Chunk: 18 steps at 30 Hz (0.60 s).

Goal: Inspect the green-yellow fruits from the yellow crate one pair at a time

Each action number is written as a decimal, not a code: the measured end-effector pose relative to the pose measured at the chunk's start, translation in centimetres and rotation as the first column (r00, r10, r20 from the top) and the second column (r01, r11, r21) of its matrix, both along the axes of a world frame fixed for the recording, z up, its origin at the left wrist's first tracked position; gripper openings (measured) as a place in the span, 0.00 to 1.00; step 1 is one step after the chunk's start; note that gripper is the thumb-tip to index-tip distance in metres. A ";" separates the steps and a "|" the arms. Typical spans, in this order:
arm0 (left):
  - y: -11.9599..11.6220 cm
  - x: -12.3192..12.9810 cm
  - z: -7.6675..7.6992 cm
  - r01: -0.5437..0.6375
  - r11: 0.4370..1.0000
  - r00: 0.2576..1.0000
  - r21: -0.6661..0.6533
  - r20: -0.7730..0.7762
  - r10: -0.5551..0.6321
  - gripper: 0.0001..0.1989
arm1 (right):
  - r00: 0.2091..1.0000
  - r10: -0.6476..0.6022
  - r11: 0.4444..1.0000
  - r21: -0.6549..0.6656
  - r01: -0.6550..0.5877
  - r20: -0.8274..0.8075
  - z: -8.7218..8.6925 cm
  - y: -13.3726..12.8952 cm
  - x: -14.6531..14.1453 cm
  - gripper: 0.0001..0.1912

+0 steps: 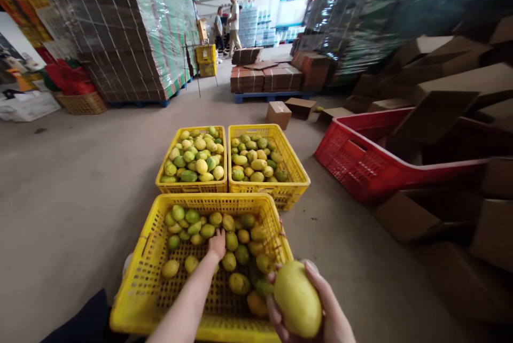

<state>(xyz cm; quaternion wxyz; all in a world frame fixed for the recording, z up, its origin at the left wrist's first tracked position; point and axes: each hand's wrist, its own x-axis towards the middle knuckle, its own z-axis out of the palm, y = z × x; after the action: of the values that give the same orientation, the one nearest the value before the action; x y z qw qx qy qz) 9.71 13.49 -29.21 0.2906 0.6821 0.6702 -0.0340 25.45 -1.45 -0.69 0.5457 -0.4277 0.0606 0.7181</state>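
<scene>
A yellow-green oval fruit (297,298), like a small papaya, is close to the camera with my right hand (326,305) wrapped around it. My right hand is over the near right corner of a large yellow crate (134,279). Inside that crate, my left hand (217,245) reaches down among loose green and yellow fruits (231,241), its fingers stretched out and partly hidden. They are right beside several fruits; whether they touch one is unclear. Fruits gather along the crate's far and right sides, and bare slotted floor shows at the left.
Two yellow crates of similar fruit, a left one (192,187) and a right one (296,172), stand just beyond. At right, a red crate (348,166) sits among cardboard boxes (417,215). Wrapped pallet stacks (116,28) rise behind; people (233,22) walk far off.
</scene>
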 end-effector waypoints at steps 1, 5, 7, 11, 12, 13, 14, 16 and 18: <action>0.0 0.0 0.1 -0.008 1.000 1.000 0.015 0.013 0.008 0.28 | 1.000 -0.004 1.000 0.004 0.004 -0.005 -0.2 0.0 0.1 0.20; -0.5 -0.1 0.7 -0.004 0.999 1.000 0.042 0.029 0.003 0.22 | 0.998 -0.059 0.998 -0.006 0.059 0.009 -0.1 -0.1 -0.3 0.17; -1.3 -0.2 1.1 0.019 0.999 1.000 0.039 0.019 -0.020 0.24 | 0.996 -0.084 0.996 0.010 0.084 0.028 0.0 -0.1 -0.8 0.17; -3.2 -0.9 1.5 0.068 0.997 0.998 0.037 0.003 -0.068 0.30 | 0.995 -0.087 0.996 0.023 0.086 0.051 -0.4 0.2 -1.4 0.20; -3.7 -1.1 1.6 0.078 0.996 0.997 0.036 0.002 -0.078 0.31 | 0.995 -0.087 0.996 0.017 0.086 0.054 -0.5 0.3 -1.6 0.20; -4.1 -1.3 1.5 0.087 0.996 0.996 0.034 0.002 -0.087 0.33 | 0.995 -0.088 0.996 0.015 0.087 0.056 -0.6 0.4 -1.7 0.20; -4.4 -1.5 1.5 0.094 0.995 0.996 0.033 0.002 -0.094 0.35 | 0.994 -0.090 0.996 0.017 0.089 0.060 -0.5 0.5 -1.8 0.20; -4.7 -1.9 1.6 0.099 0.995 0.995 0.029 0.001 -0.099 0.38 | 0.993 -0.094 0.995 0.034 0.092 0.065 -0.1 0.7 -2.0 0.18; -4.8 -2.5 2.0 0.090 0.996 0.996 0.028 -0.003 -0.090 0.41 | 0.995 -0.079 0.996 0.047 0.076 0.069 0.6 0.9 -2.2 0.16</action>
<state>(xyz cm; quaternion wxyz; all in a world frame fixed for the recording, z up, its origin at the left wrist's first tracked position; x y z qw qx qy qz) 7.23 8.69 -27.19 0.2787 0.7155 0.6395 -0.0384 23.28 -0.53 -0.05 0.5841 -0.4380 0.0418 0.6821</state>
